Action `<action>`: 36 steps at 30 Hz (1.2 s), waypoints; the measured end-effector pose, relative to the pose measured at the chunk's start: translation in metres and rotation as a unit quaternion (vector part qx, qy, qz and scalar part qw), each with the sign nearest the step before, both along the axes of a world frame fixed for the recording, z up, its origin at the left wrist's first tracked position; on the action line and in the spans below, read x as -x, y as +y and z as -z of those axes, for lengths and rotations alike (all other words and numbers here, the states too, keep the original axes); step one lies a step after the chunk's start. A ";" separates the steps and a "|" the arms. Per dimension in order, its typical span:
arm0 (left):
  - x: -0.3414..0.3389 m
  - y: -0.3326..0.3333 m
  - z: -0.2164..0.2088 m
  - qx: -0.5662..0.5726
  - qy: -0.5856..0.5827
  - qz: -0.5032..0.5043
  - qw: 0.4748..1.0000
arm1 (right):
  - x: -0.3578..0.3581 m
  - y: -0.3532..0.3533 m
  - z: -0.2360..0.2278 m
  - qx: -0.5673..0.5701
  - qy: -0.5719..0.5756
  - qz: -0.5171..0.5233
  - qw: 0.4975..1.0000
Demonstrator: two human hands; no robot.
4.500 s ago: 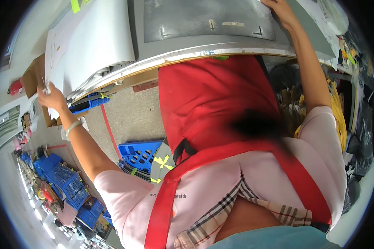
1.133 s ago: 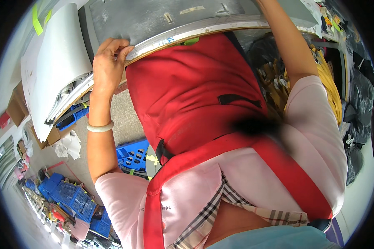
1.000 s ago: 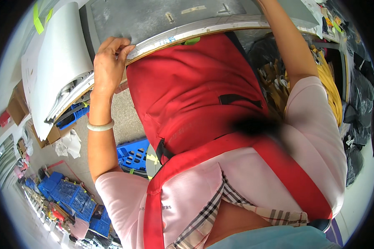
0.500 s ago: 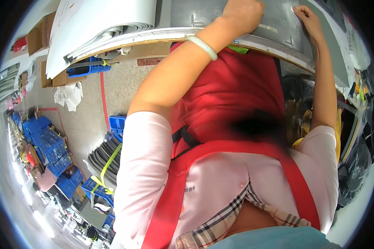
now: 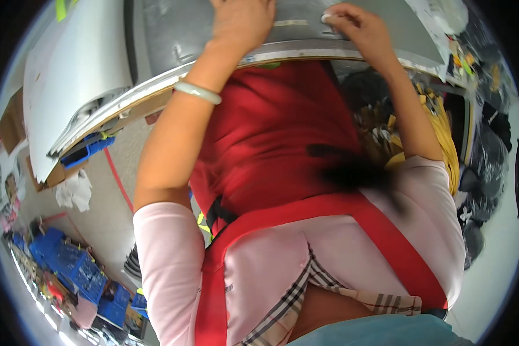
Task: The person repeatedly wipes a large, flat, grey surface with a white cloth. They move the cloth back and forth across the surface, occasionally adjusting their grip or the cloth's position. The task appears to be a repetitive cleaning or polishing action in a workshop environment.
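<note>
A dark grey flat sheet or board lies on the worktable under both hands. My left hand, with a pale bangle on its wrist, is over the sheet near the table's front edge. Its fingers run out of the picture at the top, so their hold is hidden. To the right, my right hand is closed in a pinch on a small white piece, just above the sheet. Between the hands, a short pale strip shows on the grey surface, and a light corner mark lies left of my left wrist.
A large roll of white sheet material overhangs the table at the left. The table's front edge runs close to my red apron. Blue crates stand on the floor at left; black plastic bags are at right.
The whole view has shifted, so the table and both hands appear further left. My right hand has come slightly nearer the table's front edge, still pinching the white piece.
</note>
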State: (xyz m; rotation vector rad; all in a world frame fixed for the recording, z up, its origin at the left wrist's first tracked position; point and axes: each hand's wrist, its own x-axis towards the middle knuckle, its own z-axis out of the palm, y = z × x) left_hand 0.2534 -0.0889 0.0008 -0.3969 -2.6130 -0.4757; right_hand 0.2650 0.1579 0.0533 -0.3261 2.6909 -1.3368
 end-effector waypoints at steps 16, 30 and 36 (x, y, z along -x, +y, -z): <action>-0.001 -0.001 -0.002 -0.003 -0.001 0.004 1.000 | 0.000 0.020 0.007 -0.171 0.196 -0.130 0.957; -0.001 -0.003 -0.006 0.003 -0.011 0.010 1.000 | 0.012 0.013 -0.017 -0.057 -0.075 -0.041 0.995; 0.002 -0.003 0.002 0.016 -0.022 0.023 0.999 | 0.083 -0.005 -0.005 -0.031 0.032 0.034 0.998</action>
